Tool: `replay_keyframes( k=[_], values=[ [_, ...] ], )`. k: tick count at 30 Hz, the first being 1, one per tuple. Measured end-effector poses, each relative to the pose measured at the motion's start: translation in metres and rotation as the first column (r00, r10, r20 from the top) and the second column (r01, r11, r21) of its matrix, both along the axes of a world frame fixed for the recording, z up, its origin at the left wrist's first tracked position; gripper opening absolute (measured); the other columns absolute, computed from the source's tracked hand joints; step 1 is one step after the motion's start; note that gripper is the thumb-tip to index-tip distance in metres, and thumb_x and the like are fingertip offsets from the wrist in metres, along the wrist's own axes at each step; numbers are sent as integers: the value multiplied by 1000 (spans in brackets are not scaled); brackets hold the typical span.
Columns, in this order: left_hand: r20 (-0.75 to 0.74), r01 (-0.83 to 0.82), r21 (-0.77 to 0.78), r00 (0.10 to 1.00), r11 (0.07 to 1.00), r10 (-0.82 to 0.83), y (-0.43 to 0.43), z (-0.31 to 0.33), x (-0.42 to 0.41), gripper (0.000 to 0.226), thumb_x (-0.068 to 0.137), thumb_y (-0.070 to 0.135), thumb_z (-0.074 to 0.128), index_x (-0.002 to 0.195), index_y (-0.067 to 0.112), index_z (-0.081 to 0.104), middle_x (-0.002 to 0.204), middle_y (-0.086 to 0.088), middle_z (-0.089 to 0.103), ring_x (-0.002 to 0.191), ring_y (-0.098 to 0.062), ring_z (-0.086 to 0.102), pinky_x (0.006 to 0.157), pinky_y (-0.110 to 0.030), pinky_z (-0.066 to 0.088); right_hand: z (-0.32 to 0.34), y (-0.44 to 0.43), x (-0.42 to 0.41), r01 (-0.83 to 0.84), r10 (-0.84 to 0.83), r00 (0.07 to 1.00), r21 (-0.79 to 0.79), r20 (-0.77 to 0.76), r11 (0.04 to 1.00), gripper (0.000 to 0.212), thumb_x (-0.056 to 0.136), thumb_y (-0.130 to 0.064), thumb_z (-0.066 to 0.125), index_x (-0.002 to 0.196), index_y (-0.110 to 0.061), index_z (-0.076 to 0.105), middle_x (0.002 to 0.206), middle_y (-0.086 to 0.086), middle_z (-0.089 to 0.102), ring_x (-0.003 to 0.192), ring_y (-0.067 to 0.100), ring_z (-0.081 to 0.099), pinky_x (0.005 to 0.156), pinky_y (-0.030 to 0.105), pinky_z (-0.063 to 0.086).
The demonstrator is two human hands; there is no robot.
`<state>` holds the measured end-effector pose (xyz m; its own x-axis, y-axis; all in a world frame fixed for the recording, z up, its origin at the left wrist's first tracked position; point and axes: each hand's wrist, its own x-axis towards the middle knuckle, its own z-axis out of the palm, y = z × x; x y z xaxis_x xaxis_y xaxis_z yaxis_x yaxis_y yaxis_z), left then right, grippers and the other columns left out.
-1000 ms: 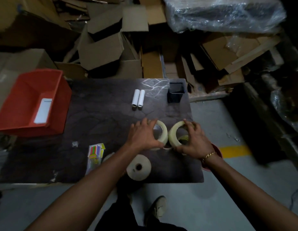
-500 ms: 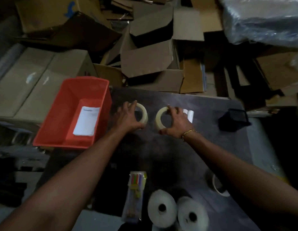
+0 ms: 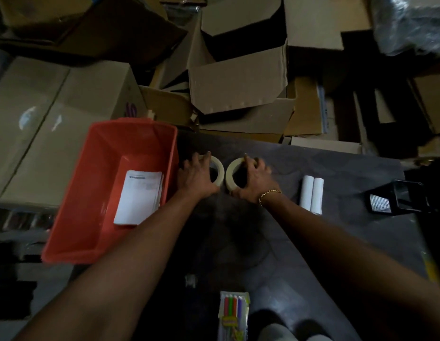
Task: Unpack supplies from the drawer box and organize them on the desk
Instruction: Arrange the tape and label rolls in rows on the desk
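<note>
Left hand point(image 3: 194, 178) covers left side of left tape roll point(image 3: 219, 168); right hand point(image 3: 253, 180) hides right side of right tape roll point(image 3: 231, 172). Marker pack point(image 3: 233, 316) cut by bottom edge. Print on paper point(image 3: 137, 195) in red bin point(image 3: 73, 217) too small to read. Black holder point(image 3: 398, 199) dim, blurred

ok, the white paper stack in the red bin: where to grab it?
Left long edge, coming from above. The paper stack lies on the floor of the red bin, close to its right wall; the walls likely block a sideways approach, and the left edge has bare floor beside it.
</note>
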<state>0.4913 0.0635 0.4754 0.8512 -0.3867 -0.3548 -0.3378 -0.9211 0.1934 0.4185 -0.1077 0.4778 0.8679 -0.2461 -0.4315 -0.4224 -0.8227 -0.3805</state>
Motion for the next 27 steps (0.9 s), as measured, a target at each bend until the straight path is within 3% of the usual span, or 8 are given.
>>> replay_keyframes(
  k=[3,5,10,12,14,17,21,27],
  values=[
    [-42,0,9,999,1000,0,-2,2,0,121,62,60,76,153,28,3,160,-12,5,147,-37,9,113,-53,23,-2,-6,-4,29,-30,999,39,23,999,121,60,-64,76,152,-32,4,159,8,8,142,38,20,108,54,38],
    [1,28,-50,1000,998,-28,-14,9,-5,113,67,60,72,152,27,7,160,-11,7,148,-35,5,115,-52,20,1,-20,-15,66,-68,995,37,76,997,108,67,-70,67,151,-29,13,158,8,17,141,36,24,108,53,38],
    [208,232,-318,963,919,-171,-81,32,-49,74,78,47,62,144,27,33,145,-5,33,133,-29,29,104,-45,32,9,-75,-72,242,-231,949,-29,214,970,60,83,-46,62,136,-23,46,141,7,42,129,29,41,102,42,44],
    [116,285,-399,958,871,-261,-115,33,-71,65,80,43,61,139,27,40,143,-5,36,130,-28,32,103,-44,33,10,-94,-97,356,-341,902,-8,266,935,51,80,-40,60,127,-19,56,129,11,49,120,33,48,98,40,44],
    [-91,267,-439,937,858,-338,-146,30,-90,61,81,40,62,138,28,43,145,-6,33,132,-31,31,107,-44,34,8,-109,-115,440,-433,860,39,269,897,51,76,-36,58,122,-15,60,121,16,54,113,38,52,96,40,44],
    [-324,227,-365,879,903,-351,-179,15,-115,61,84,41,59,141,29,40,148,-10,29,134,-36,29,112,-46,29,4,-124,-129,463,-472,871,93,135,882,56,75,-34,58,126,-12,60,121,23,59,114,39,54,98,39,42],
    [-368,233,-261,873,937,-320,-189,-1,-141,61,82,33,56,140,34,39,140,-11,36,131,-36,33,110,-48,33,-3,-126,-140,397,-391,917,119,-77,910,57,82,-30,63,136,-18,52,134,19,56,123,34,54,102,37,42],
    [-363,239,-200,883,950,-298,-174,3,-180,54,81,29,58,134,31,47,136,-13,36,125,-35,46,104,-43,43,-8,-112,-171,320,-316,941,18,-119,947,43,89,-30,53,131,-27,56,130,21,54,119,35,53,101,32,40]
  ],
)
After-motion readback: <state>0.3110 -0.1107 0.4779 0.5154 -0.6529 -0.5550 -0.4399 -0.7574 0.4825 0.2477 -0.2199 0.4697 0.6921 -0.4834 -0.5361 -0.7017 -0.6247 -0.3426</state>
